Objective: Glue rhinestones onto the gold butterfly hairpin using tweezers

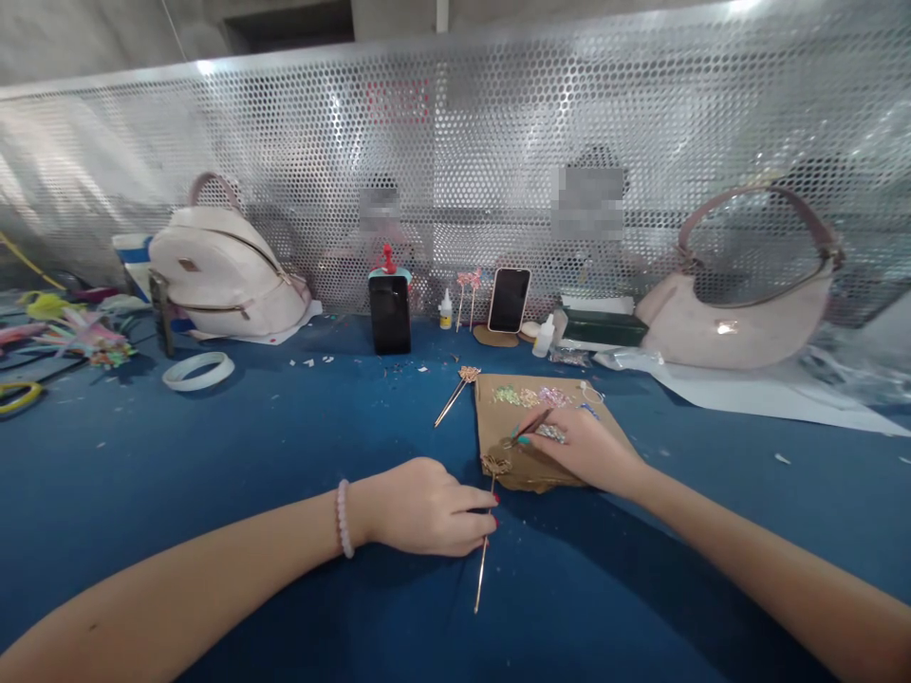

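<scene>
My left hand [434, 507] pinches the stem of a gold hairpin [482, 567], whose flower-shaped head rests at the lower left edge of a cardboard piece [604, 465]. In my right hand [590, 446] is a pair of dark tweezers [532, 427], its tips over the cardboard just above the hairpin's head. Small piles of green beads [506, 394], pale yellow and pink beads [553, 396] lie along the cardboard's far side. Silvery beads [551, 433] show beside my right fingers. Another gold hairpin [455, 396] lies left of the cardboard.
Two phones [390, 315] stand upright at the back, near small glue bottles [545, 336] and pink-topped pins. A pale backpack [220, 275] sits at the back left, a pink handbag [744, 313] at the back right. A tape roll [198, 371] lies left.
</scene>
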The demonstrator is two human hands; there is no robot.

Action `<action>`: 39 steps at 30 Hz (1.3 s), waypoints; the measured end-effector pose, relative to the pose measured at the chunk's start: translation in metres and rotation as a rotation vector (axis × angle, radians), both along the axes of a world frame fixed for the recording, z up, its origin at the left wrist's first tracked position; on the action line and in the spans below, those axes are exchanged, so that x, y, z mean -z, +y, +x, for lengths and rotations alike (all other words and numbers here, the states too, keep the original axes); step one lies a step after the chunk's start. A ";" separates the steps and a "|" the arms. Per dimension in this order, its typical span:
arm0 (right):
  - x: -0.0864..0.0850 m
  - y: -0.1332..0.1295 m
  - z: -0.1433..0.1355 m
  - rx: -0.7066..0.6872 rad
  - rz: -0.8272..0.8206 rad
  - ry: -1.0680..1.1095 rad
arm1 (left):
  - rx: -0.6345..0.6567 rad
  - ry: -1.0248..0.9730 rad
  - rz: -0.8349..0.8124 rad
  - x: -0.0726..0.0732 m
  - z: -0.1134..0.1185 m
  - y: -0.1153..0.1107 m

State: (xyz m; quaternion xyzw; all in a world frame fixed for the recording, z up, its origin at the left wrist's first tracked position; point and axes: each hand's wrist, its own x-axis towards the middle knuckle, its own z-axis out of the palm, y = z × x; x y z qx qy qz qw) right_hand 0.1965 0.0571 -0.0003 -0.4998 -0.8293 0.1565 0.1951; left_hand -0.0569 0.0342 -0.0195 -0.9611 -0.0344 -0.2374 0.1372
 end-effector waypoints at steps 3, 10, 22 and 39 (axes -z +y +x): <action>0.001 0.000 0.000 -0.008 0.011 0.007 | 0.000 0.006 0.001 0.000 0.000 0.000; 0.001 -0.001 -0.002 0.004 0.002 0.000 | -0.001 0.015 0.005 -0.002 0.000 -0.001; 0.004 0.003 0.004 0.016 0.026 -0.005 | 0.003 0.008 0.007 -0.001 0.000 -0.001; -0.013 0.005 0.015 0.029 0.044 0.055 | 0.009 -0.009 -0.005 -0.001 -0.001 0.000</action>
